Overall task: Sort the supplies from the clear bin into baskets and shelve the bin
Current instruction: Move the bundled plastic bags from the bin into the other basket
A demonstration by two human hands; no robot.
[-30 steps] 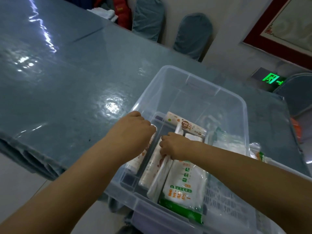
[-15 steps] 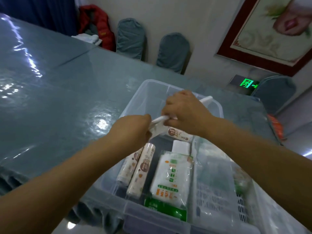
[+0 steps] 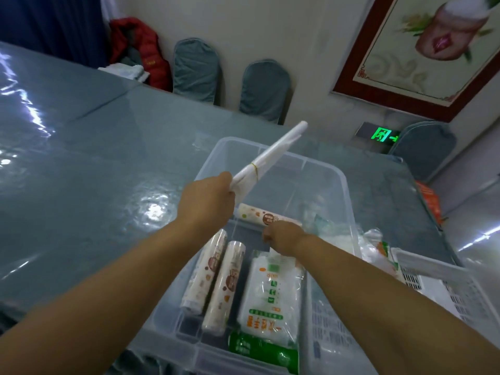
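Observation:
The clear bin (image 3: 347, 185) stands on the grey table near its front edge. My left hand (image 3: 209, 197) grips the end of a long white roll bound with a yellow band (image 3: 270, 158) and holds it up over the bin, tip pointing away. My right hand (image 3: 281, 236) is down inside the bin with curled fingers, beside a printed roll (image 3: 259, 216) lying crosswise; what it holds is hidden. Two more printed rolls (image 3: 216, 277) and a white-and-green packet (image 3: 270, 290) lie at the bin's near end.
A white slotted basket (image 3: 438, 282) stands to the right of the bin, with plastic-wrapped packets (image 3: 378, 247) beside it. Covered chairs (image 3: 263, 90) and a red jacket (image 3: 140, 52) line the far wall. The glossy table (image 3: 94, 171) stretches away to the left.
My left hand has taken the white roll alone and raised it. My right hand let go of the roll and dropped back into the bin.

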